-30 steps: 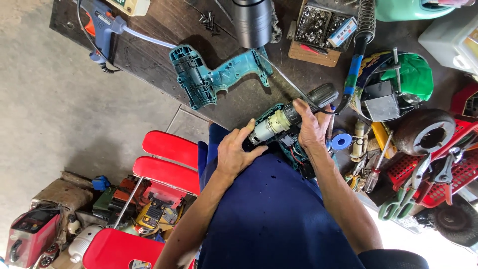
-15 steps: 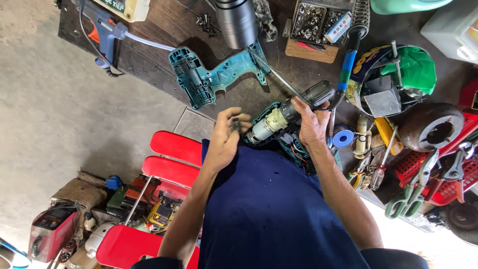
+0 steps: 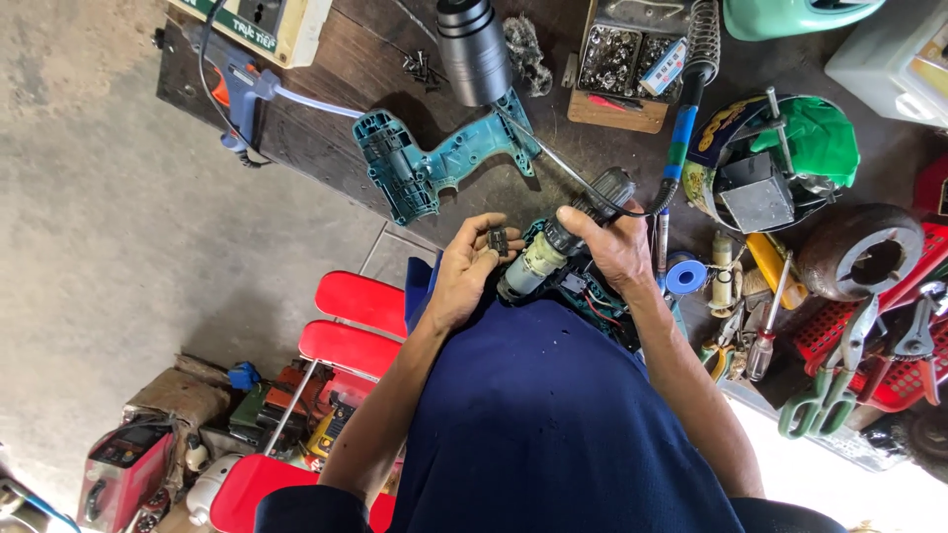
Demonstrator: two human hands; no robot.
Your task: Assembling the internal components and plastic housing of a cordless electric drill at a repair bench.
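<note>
Drill motor gripped by right hand's curled fingers.

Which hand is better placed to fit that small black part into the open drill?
Probably the left hand: its fingertips already pinch the small black part right beside the motor. The right hand is wrapped over the opened drill body, steadying it.

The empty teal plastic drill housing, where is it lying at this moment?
In the head view the empty teal plastic drill housing lies on the dark wooden workbench, above the left hand, between the glue gun and the black cylinder.
</note>
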